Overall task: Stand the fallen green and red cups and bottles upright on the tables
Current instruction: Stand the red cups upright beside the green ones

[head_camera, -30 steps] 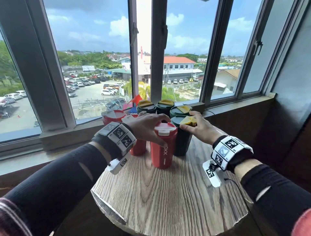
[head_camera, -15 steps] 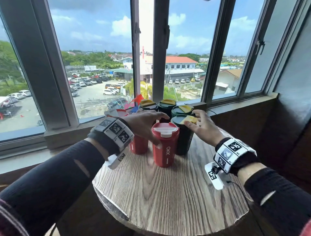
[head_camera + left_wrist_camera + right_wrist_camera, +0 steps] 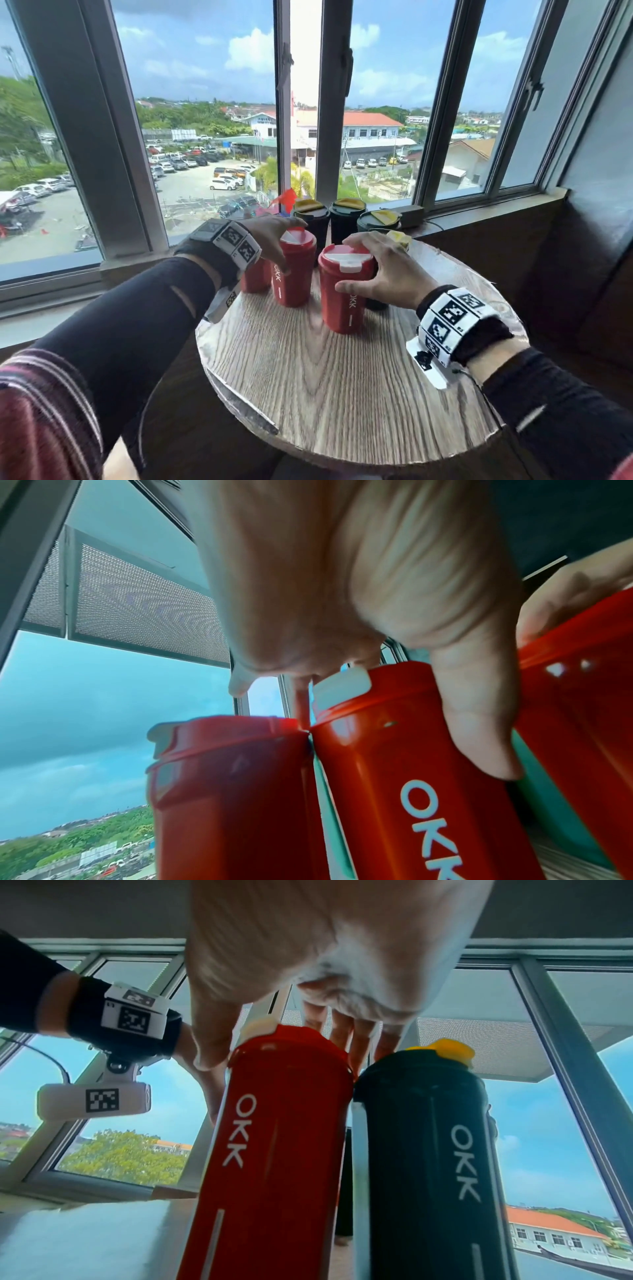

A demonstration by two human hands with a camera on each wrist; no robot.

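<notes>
Every cup in view stood upright on the round table (image 3: 342, 404); none still lay fallen.
The left hand (image 3: 270, 240) gripped the rear red cup (image 3: 294, 270) and the right hand (image 3: 387, 270) clasped the front red cup (image 3: 346, 291), beside the green cups (image 3: 346, 219). A second earlier, one red cup showed in front under the left hand.
</notes>
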